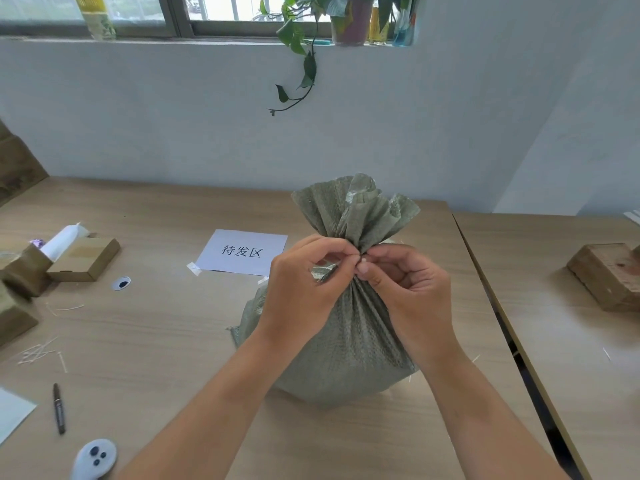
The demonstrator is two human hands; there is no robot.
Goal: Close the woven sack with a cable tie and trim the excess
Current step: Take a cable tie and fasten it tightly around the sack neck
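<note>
A grey-green woven sack (349,344) stands upright in the middle of the wooden table (145,341). Its mouth is bunched into a neck, with the ruffled top (356,206) fanning out above. My left hand (304,285) grips the neck from the left, thumb and forefinger pinched at the gather. My right hand (412,289) meets it from the right, fingertips pinched at the same spot. The cable tie is hidden between my fingers; I cannot make it out.
A taped paper label (242,252) lies behind the sack. Cardboard boxes (83,259) and a white roll (64,240) sit at the left. Trimmed tie ends (38,353), a black marker (59,408) and a grey device (95,459) lie near left. A wooden block (606,275) rests on the right table.
</note>
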